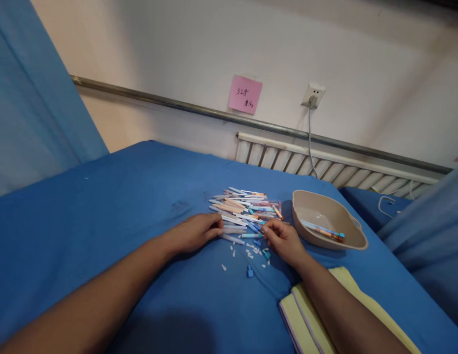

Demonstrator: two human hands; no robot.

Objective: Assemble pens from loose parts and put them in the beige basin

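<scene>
A pile of pen parts (232, 206), with pale barrels, thin white sticks and colored pieces, lies on the blue sheet. At its left edge, my left hand (199, 232) has thumb and fingers closed at the end of a pale pen barrel (234, 230). My right hand (285, 241) pinches at the pile's right side, its fingertips on a blue pen piece (259, 226). Below the hands are scattered small white tips (250, 253), a blue cap-like piece (250, 271) and a teal one (266, 253).
To the right stands a beige basin (300, 199) holding a few pens (320, 228). A folded yellow cloth (306, 314) lies under my right forearm. Behind the bed are a radiator (280, 155), a metal rail (184, 105) and a plugged-in cord (310, 142). Blue curtains (37, 88) hang at both sides.
</scene>
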